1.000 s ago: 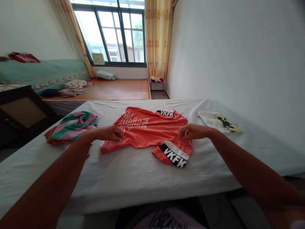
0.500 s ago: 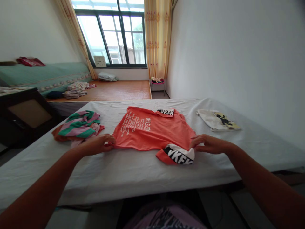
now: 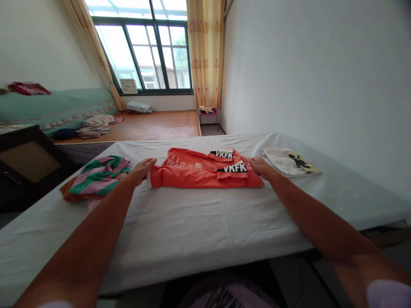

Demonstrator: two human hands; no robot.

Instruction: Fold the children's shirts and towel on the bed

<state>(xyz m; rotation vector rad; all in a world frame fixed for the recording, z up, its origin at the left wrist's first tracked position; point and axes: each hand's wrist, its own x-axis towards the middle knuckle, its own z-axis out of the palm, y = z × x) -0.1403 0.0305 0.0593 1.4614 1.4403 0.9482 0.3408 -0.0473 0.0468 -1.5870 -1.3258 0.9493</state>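
Observation:
An orange T-shirt (image 3: 199, 173) with black-and-white "VKFK" bands lies folded in half on the white-sheeted bed (image 3: 199, 231). My left hand (image 3: 144, 167) rests at the shirt's left edge with its fingers stretched out and apart. My right hand (image 3: 258, 166) lies at the shirt's right edge, fingers flat against the cloth. Neither hand grips the fabric.
A green, pink and orange striped garment (image 3: 96, 177) lies bunched left of the shirt. A folded white cloth with a black and yellow print (image 3: 290, 161) sits to the right. A wall runs along the bed's right side. A dark cabinet (image 3: 25, 162) stands at left.
Both hands pinched the shirt's near hem, carried it away from me and laid it over the far half. The shirt now lies folded, and the hands have opened at its sides.

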